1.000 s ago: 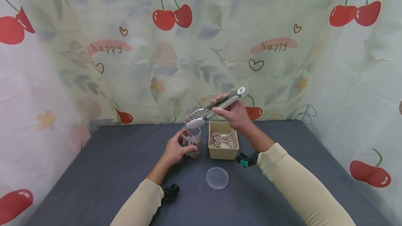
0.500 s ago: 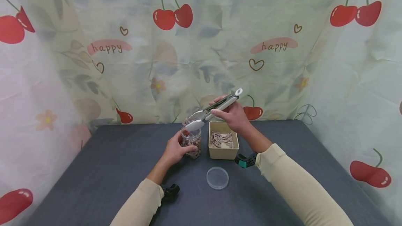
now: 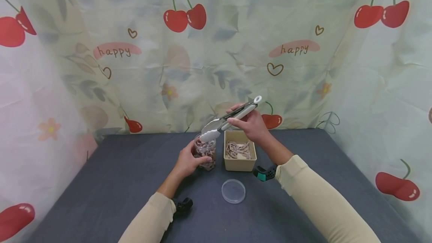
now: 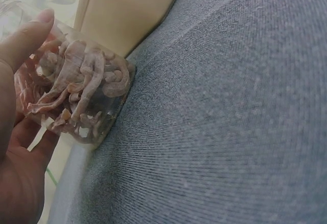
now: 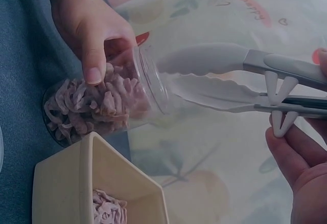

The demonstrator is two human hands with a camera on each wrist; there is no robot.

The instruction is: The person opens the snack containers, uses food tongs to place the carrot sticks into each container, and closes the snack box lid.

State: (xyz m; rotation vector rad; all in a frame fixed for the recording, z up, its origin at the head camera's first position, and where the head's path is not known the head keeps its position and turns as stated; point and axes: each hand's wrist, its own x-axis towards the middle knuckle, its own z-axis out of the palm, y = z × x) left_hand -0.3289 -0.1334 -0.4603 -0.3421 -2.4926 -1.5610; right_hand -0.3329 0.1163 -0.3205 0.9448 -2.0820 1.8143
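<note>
My left hand (image 3: 186,159) grips a clear jar (image 3: 210,153) around its side, thumb in front. Inside the jar lie many pinkish-brown, twisted strips (image 5: 87,104), seen closely through its wall in the left wrist view. My right hand (image 3: 252,123) holds a pair of tongs (image 3: 240,114) with white scalloped heads and grey-white handles. The tong heads point down at the jar's mouth, spread apart with nothing between them in the right wrist view. Right of the jar stands a beige box (image 3: 239,165) with more of the same strips at its bottom.
A round clear lid (image 3: 233,191) lies flat on the dark table (image 3: 135,186), in front of the box. Behind the table hangs a cherry-print curtain (image 3: 216,66), which also runs along both sides.
Strips that stuck up between the tong heads above the jar's rim have dropped into the jar. The tongs have dipped slightly. My left hand and the jar stay in place.
</note>
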